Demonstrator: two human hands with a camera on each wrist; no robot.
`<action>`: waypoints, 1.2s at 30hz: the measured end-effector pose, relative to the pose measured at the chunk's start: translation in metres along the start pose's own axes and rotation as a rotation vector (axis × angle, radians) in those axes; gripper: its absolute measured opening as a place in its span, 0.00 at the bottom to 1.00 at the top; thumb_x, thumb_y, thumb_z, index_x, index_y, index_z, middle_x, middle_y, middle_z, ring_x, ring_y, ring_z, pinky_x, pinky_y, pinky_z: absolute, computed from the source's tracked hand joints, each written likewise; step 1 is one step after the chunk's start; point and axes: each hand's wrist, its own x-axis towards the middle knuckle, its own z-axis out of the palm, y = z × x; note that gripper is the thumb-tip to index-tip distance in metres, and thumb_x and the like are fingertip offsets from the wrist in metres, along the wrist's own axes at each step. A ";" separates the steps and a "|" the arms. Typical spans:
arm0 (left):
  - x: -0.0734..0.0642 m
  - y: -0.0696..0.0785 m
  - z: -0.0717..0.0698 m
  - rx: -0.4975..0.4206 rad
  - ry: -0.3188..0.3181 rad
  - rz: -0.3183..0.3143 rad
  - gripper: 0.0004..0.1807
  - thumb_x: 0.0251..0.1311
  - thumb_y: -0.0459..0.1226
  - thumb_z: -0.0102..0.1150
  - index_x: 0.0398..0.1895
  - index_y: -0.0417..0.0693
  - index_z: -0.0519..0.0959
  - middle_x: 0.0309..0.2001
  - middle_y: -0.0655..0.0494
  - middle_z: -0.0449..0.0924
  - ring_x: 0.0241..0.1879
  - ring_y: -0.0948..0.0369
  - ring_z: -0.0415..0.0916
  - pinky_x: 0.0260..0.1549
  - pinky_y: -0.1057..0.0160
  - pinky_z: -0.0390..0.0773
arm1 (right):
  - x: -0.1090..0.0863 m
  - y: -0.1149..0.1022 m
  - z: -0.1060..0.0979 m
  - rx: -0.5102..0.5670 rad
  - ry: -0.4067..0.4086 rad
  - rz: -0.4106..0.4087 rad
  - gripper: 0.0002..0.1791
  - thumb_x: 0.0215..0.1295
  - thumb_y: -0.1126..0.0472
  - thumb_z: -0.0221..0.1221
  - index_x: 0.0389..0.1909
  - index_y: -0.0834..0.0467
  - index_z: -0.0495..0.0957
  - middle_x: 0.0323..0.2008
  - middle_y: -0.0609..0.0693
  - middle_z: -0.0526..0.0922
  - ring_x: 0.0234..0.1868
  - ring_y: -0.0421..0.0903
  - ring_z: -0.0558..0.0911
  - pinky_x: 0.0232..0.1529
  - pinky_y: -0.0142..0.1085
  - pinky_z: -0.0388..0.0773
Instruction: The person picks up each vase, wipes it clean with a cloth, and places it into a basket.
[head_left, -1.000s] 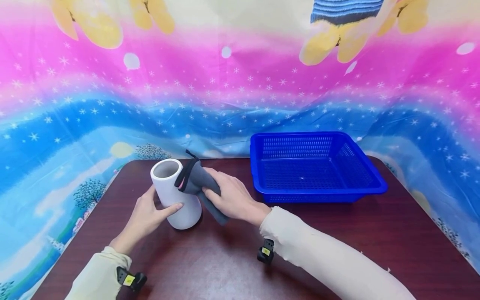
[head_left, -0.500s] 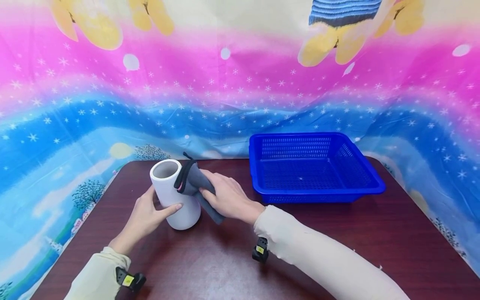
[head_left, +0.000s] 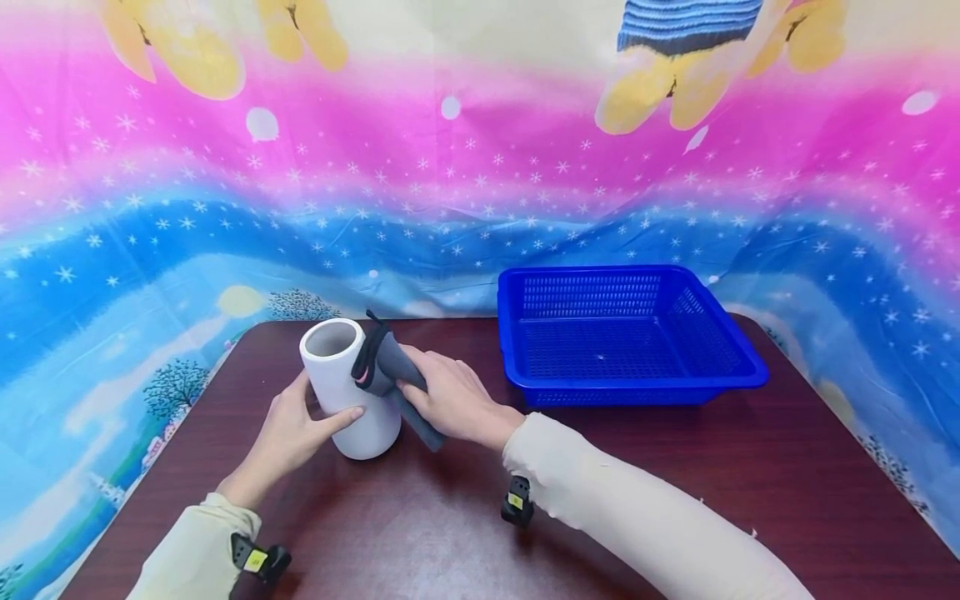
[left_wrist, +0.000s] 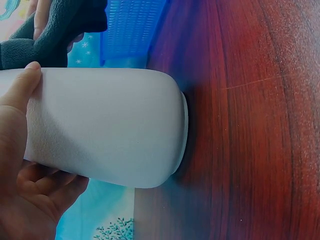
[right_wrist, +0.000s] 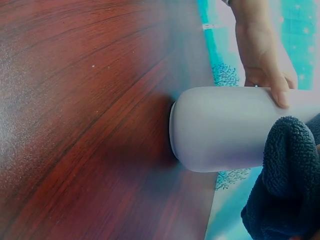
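A white cylindrical vase (head_left: 341,387) with an open round mouth stands upright on the table in the head view. My left hand (head_left: 296,425) grips its left side, the thumb across the front and the other fingers behind. A dark grey cloth (head_left: 393,367) with a black edge is bunched in my right hand (head_left: 453,396), which holds it against the vase's upper right side. In the left wrist view the vase (left_wrist: 110,125) rests with its base on the table. Up close in the right wrist view, the cloth (right_wrist: 290,160) looks fluffy and overlaps the vase (right_wrist: 225,130).
A blue plastic basket (head_left: 637,383) with perforated walls sits at the back right of the dark red-brown wooden table (head_left: 420,533). Behind the table hangs a colourful printed curtain (head_left: 450,183). Each forearm carries a small black wrist camera (head_left: 517,502).
My right hand and the cloth have shifted slightly to the left and the cloth's top has dipped a little. The left hand and the vase hold almost the same place.
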 end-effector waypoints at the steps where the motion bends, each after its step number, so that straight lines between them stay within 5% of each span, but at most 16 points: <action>1: 0.000 0.000 0.000 0.001 0.000 0.001 0.43 0.56 0.50 0.74 0.70 0.45 0.65 0.60 0.39 0.79 0.57 0.43 0.81 0.54 0.41 0.83 | 0.000 0.000 0.001 -0.002 -0.002 0.000 0.28 0.74 0.52 0.57 0.73 0.42 0.65 0.47 0.47 0.85 0.42 0.43 0.81 0.40 0.37 0.78; 36: -0.001 -0.002 0.001 -0.005 0.006 0.002 0.44 0.57 0.49 0.73 0.71 0.44 0.64 0.61 0.38 0.77 0.58 0.42 0.80 0.54 0.41 0.82 | -0.008 0.016 0.023 -0.051 -0.057 -0.009 0.27 0.74 0.52 0.57 0.72 0.45 0.68 0.48 0.48 0.86 0.42 0.43 0.82 0.42 0.37 0.80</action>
